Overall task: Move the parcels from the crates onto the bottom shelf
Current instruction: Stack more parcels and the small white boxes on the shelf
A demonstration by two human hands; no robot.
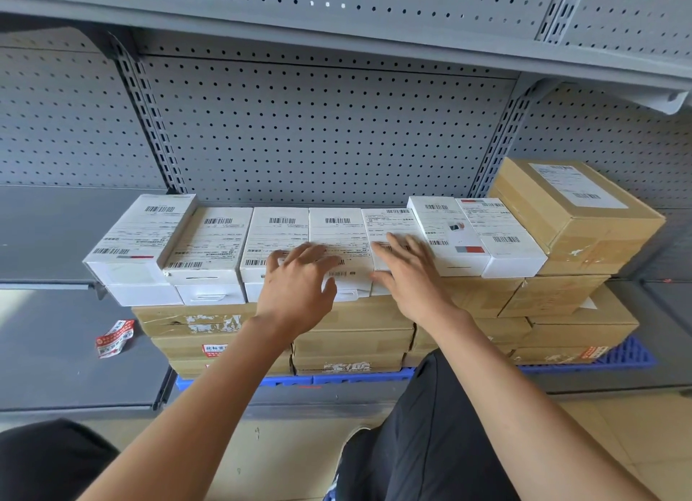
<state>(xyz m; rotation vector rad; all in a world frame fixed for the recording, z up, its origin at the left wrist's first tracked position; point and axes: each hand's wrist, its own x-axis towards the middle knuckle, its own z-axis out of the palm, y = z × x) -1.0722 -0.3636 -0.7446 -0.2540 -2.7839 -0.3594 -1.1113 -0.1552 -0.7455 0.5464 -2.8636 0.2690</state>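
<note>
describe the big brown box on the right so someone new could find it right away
Find the row of white boxes on the stacked cartons. At its right end sits the brown box. It is the only cardboard one on the top layer, taller than its white neighbours.

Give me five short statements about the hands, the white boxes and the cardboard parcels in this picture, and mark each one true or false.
1. Both hands lie flat, fingers straight, on the row of white labelled boxes. True: left hand, right hand.
2. The white boxes sit directly on the grey metal shelf. False: they rest on stacked brown cardboard parcels.
3. A large brown cardboard box stands at the right end of the white row. True.
4. The blue plastic pallet lies on top of the parcels. False: it lies under the stack.
5. A crumpled red-and-white wrapper lies on the shelf left of the stack. True.
</note>
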